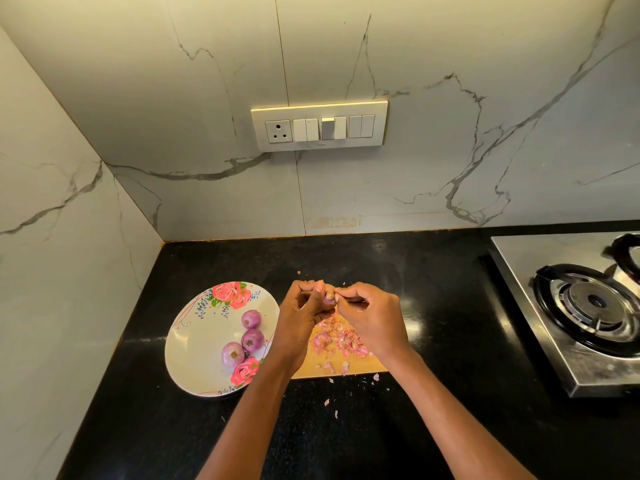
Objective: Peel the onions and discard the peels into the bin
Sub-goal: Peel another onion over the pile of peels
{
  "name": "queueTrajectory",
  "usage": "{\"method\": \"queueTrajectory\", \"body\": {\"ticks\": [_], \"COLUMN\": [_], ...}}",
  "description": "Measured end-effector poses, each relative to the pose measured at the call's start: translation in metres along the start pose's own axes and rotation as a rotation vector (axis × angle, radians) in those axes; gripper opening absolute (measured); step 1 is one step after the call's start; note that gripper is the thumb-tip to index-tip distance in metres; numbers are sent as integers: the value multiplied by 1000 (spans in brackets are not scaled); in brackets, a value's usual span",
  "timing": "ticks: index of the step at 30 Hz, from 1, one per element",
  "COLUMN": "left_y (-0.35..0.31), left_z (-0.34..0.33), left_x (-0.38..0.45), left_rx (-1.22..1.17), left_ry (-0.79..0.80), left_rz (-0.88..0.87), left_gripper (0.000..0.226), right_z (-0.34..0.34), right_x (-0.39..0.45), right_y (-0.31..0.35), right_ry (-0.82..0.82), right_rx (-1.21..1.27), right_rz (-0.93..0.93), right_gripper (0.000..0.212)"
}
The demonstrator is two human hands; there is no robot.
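My left hand grips a small purple onion above the wooden cutting board. My right hand pinches the onion's skin at its top with thumb and fingertips; a thin blade-like object shows under its fingers, too unclear to name. A heap of pink onion peels lies on the board below both hands. Three peeled purple onions sit on a white floral plate to the left. No bin is in view.
The black countertop carries scattered peel bits in front of the board. A steel gas stove stands at the right. Marble walls close the corner at left and back, with a switch panel on the back wall.
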State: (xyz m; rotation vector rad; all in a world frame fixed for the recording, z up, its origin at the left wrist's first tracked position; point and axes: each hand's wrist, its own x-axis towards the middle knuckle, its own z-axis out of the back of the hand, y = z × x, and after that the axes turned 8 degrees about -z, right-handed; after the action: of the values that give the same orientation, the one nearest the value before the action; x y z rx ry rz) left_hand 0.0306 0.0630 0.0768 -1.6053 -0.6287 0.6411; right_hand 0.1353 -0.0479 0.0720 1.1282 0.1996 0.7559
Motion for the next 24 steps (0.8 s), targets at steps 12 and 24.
{"method": "queueTrajectory", "body": {"ticks": [12, 24], "left_y": [-4, -7], "left_z": [4, -5], "left_x": [-1, 11], "left_rx": [-53, 40], "left_ry": [-23, -50], "left_rz": [-18, -76], "left_gripper": [36, 30], "right_z": [-5, 4], "right_x": [3, 7], "right_y": [-3, 12], "right_ry": [-23, -28], "right_rx": [-50, 178], "right_rz": [-33, -120], "right_gripper": [12, 34]}}
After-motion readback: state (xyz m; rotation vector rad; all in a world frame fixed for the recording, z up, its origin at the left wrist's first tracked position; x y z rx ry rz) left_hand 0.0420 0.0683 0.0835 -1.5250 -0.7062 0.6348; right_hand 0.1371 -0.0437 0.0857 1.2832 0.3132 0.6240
